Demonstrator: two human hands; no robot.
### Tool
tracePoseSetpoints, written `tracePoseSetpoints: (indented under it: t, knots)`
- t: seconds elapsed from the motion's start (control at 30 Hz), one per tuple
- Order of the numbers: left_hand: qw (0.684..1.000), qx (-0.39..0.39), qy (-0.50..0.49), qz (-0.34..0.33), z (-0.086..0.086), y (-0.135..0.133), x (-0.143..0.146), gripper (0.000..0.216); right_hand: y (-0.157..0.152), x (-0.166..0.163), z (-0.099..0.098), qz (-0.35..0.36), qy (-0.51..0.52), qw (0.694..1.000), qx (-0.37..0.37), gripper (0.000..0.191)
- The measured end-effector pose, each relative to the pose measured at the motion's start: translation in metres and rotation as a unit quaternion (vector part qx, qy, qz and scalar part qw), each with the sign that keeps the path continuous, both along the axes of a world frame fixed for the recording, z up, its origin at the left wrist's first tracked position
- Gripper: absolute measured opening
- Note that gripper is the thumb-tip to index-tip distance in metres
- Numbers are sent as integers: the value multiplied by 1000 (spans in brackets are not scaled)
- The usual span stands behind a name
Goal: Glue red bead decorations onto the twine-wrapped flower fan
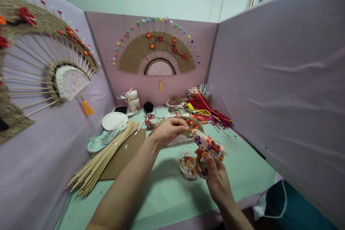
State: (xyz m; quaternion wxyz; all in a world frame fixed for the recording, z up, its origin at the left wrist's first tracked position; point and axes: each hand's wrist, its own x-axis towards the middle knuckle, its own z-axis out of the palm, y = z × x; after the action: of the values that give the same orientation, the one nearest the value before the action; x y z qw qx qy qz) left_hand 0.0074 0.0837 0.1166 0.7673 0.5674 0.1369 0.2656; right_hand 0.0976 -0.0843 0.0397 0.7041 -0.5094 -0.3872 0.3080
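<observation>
Both hands work just above the mint-green table (167, 194). Her right hand (215, 176) is wrapped around the grip of a flower-patterned glue gun (208, 147), whose nozzle points toward ten o'clock. At that tip, the left hand (168, 131) pinches something too small to make out. Directly beneath the gun sits a clear bowl of beads (187, 165). A bundle of bamboo sticks (105, 158) lies at nine o'clock from the hands.

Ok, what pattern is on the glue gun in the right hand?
Colourful floral print on white, on the glue gun in the right hand; head view.
</observation>
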Motion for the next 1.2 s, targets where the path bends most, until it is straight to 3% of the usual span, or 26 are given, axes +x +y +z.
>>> tracePoseSetpoints:
  t: [0.67,0.87,1.07,1.2]
  knots:
    - [1000,10,-5,2,1,0,1,26,1,0,-1,-3,3,1000,-4,51]
    - [1000,7,-10,10,1,-1,1,26,1,-1,6,8,2,1000,-28,54]
    - [999,0,-14,44,3,1,0,26,-1,-2,12,-9,-10,999,-33,55]
    - [991,24,-25,126,18,17,-24,26,-4,8,9,-52,-44,998,-17,52]
